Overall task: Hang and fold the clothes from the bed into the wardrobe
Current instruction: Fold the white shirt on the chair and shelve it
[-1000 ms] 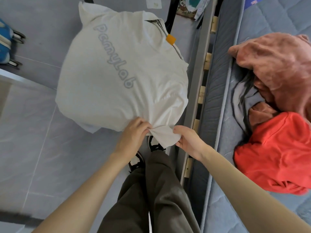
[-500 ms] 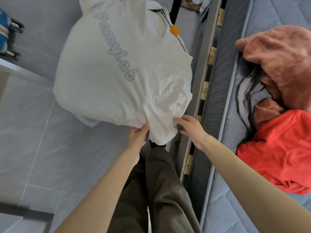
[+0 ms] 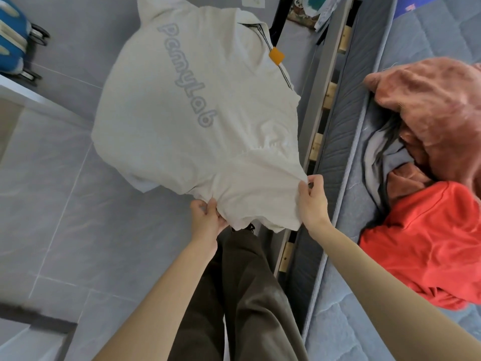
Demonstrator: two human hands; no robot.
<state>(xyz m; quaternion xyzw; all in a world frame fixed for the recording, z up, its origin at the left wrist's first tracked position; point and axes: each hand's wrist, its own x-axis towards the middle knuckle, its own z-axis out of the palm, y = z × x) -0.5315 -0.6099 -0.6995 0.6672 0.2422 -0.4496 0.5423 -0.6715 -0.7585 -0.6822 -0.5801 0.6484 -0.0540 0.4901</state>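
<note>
Open floor (image 3: 65,204) left of and under the shirt (image 3: 195,113). Right side tight: bed rail (image 3: 316,100) just beside the shirt. Clothes pile (image 3: 429,113) crowds the mattress (image 3: 351,321). Suitcase (image 3: 10,48) in far-left corner.

white shirt (image 3: 197,121) with grey outlined lettering and orange tag (image 3: 276,56), red garment (image 3: 426,243), dusty-pink garment (image 3: 429,110), grey-blue mattress (image 3: 346,319)

I see the bed down the right of my feed: a blue-grey quilted mattress (image 3: 346,321) on a grey frame (image 3: 318,82), wooden slats (image 3: 331,91) showing along the edge. A heap of clothes lies on the mattress, the pieces touching. A red top (image 3: 429,243) is nearest, a fuzzy rust-pink garment (image 3: 429,108) beyond, a grey one (image 3: 377,162) between them (mostly buried). On the left, a blue wheeled suitcase (image 3: 10,43) stands on the grey tiled floor (image 3: 65,204).
</note>
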